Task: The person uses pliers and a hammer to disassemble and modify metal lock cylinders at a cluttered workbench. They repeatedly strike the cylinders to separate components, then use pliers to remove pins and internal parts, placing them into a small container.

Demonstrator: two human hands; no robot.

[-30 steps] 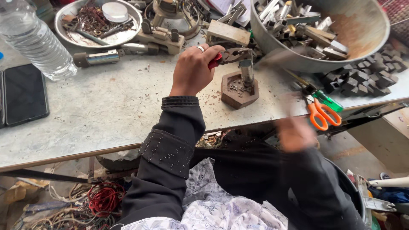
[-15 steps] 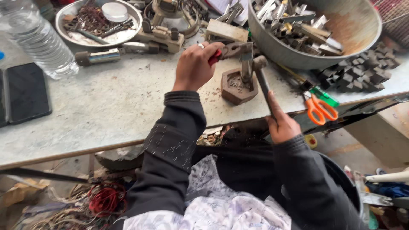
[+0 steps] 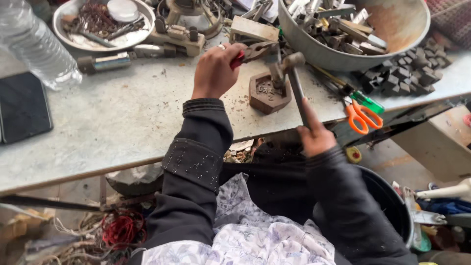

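Note:
My left hand (image 3: pixel 214 68) grips red-handled pliers (image 3: pixel 255 52), whose jaws pinch a small metal part (image 3: pixel 277 73) upright over a brown hexagonal block (image 3: pixel 268 93) on the grey table (image 3: pixel 117 122). My right hand (image 3: pixel 315 135) holds the handle of a hammer (image 3: pixel 296 83) at the table's front edge. The hammer's head sits right by the pinched part, just above the block. Both arms wear dark sleeves.
A big metal bowl (image 3: pixel 392 44) of scrap parts stands at the back right, beside dark metal pieces (image 3: pixel 407 76). Orange scissors (image 3: pixel 362 115) lie right of the block. A plastic bottle (image 3: pixel 34 44), black phone (image 3: pixel 22 105) and dish (image 3: pixel 100 22) sit left. A black bucket (image 3: pixel 392 201) is below.
My right hand has swung up from below the table with the hammer, bringing its head to the part in the pliers. My left hand held steady over the block.

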